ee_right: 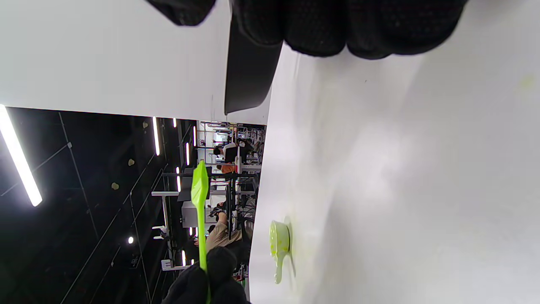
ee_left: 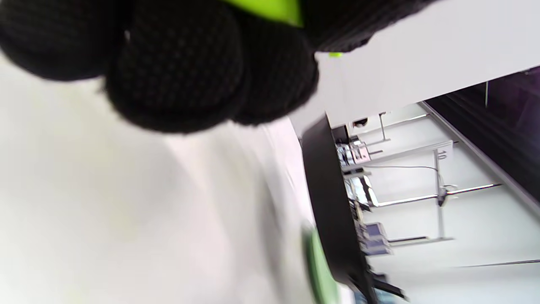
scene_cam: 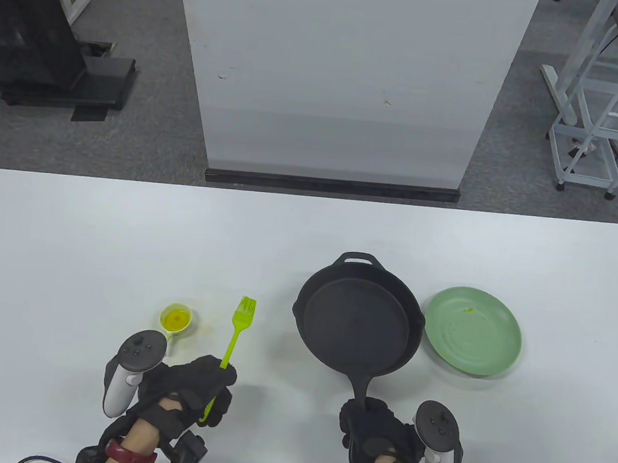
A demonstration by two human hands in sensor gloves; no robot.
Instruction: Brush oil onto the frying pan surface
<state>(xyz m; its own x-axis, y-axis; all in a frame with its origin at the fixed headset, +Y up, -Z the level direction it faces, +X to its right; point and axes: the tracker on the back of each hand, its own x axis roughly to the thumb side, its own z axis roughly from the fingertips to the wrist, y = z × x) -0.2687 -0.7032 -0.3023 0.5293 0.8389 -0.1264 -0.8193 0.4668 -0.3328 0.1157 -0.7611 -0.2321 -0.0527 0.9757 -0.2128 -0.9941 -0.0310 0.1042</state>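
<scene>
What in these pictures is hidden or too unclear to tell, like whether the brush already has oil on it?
- Brush bristles: too small in the table view to show oil; the left wrist view shows only a green sliver.
- Pan handle's end: covered by the right hand in the table view.
- Frying pan surface: dark, any oil sheen unreadable.
- Green plate: blurred in the left wrist view.
- Oil cup: its contents face away in the right wrist view.

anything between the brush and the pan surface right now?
Nothing visible. The left hand holds the green brush raised, bristles away from the person, with only bare table between it and the frying pan. The oil cup sits to the brush's left, off that path. The right hand grips the pan's handle.
</scene>
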